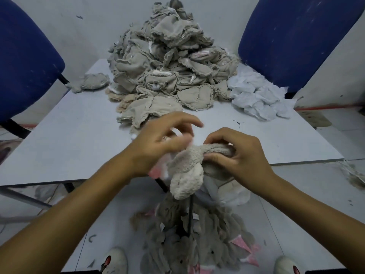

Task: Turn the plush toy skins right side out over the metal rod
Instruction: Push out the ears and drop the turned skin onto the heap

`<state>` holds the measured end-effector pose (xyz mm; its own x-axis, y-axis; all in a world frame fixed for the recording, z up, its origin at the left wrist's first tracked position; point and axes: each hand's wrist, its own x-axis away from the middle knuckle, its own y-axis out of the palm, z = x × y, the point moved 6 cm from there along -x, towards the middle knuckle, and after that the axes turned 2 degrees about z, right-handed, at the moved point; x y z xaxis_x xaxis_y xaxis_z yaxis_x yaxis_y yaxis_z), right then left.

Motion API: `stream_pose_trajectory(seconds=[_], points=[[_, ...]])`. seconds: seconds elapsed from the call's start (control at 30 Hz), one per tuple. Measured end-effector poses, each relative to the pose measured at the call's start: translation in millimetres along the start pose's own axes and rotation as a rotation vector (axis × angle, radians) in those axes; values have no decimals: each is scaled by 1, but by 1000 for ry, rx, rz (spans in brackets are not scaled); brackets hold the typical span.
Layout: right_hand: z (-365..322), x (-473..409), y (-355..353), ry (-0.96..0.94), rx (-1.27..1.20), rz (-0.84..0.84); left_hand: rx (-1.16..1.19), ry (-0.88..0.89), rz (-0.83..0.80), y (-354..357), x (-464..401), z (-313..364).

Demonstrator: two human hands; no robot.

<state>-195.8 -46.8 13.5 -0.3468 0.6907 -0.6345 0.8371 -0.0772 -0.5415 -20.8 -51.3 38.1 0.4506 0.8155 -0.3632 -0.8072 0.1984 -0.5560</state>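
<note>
Centre of frame, above metal rod (190,218): plush skin (186,175) half turned, fluffy side out. My right hand (237,155) pinches limb tube; left hand (160,143) blurred, fingers curled at fabric, grip unclear. Feels soft, light, floppy; best grabbed by seam edge.

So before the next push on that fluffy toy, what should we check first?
1. Right hand holds the plush skin: ok, fingers curl round it.
2. Left hand has a grip on the skin: cannot tell, its fingers are blurred.
3. Skin sits over the metal rod: ok, the rod runs down from under it.
4. Fluffy side showing: ok on the lower part; the rest is hidden by the hands.
5. More skins waiting: ok, inside-out pile on the table.
</note>
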Motion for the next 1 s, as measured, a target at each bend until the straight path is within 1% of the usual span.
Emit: stream_pose_trajectory(seconds=[0.03, 0.07, 0.1, 0.17, 0.23, 0.33, 0.43, 0.5, 0.6, 0.63, 0.7, 0.8, 0.9, 0.93, 1.0], points=[[0, -1, -1, -3, 4, 20, -99, 7, -75, 12, 2, 4], [0, -2, -1, -9, 10, 38, -177, 18, -117, 21, 3, 6], [0, -2, -1, -17, 12, 45, -209, 27, -120, 24, 2, 7], [0, -2, -1, -21, -21, 28, -145, 2, -97, 22, 1, 5], [-1, 0, -2, -13, -93, 2, -90, -45, -110, 14, 1, 0], [-4, 2, -1, -7, -155, -32, 55, -156, -194, 9, 1, -8], [-9, 3, 3, -40, -126, -61, 112, -192, -252, 10, -1, -11], [-12, 2, 2, -53, -107, -54, 130, -193, -225, 8, -1, -11], [-17, -3, -3, -81, -87, -6, 151, -165, -90, 1, 0, -10], [-18, -5, -4, -87, -83, 10, 163, -157, -77, -1, 1, -9], [-20, -7, -4, -103, -49, 10, 132, -161, -130, -1, 0, -10], [-21, -6, -1, -108, 5, -12, 15, -224, -284, 5, 1, -18], [-22, -5, 0, -90, 9, -28, -63, -224, -414, 15, 4, -16], [-22, -5, 1, -83, 11, -32, -60, -216, -432, 19, 4, -14], [-23, -7, 0, -70, 10, -29, 24, -212, -419, 24, 4, -9]])
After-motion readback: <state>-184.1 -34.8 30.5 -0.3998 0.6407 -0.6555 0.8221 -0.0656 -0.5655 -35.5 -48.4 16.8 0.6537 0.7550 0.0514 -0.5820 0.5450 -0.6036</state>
